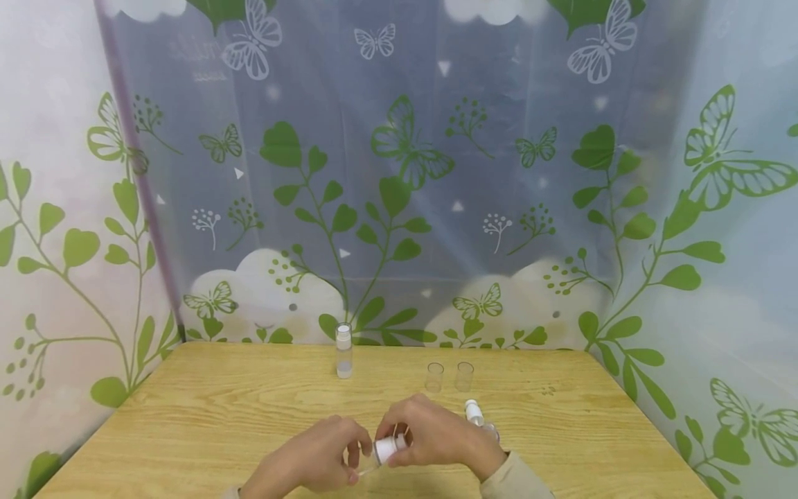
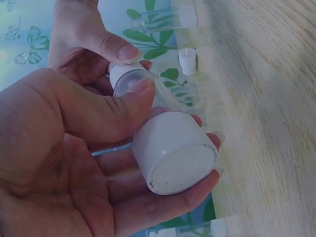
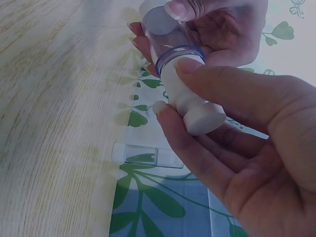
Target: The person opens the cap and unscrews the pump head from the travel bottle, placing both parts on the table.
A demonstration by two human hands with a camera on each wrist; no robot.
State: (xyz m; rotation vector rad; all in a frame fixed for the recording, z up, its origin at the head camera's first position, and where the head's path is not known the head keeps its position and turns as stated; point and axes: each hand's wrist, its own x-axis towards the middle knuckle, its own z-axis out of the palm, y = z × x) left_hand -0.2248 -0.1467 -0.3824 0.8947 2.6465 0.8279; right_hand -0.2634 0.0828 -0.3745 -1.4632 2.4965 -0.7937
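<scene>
My left hand point(image 1: 318, 454) grips a small clear bottle point(image 3: 170, 39) with a white base point(image 2: 180, 153), thumb on one side and fingers on the other. At the bottle's top end, my right hand point(image 1: 430, 433) pinches the white pump top point(image 3: 182, 91) between thumb and fingers. The pump top meets the bottle's rim, and the bottle lies tilted between both hands. Whether the pump top is fully seated I cannot tell.
A capped pump bottle point(image 1: 344, 357) stands at the back of the wooden table point(image 1: 249, 395). Two clear caps point(image 1: 434, 378) stand right of it. Beside my right hand are a white pump top point(image 1: 474, 412) and a clear bottle point(image 2: 165, 20). Patterned curtains point(image 1: 399, 229) surround the table.
</scene>
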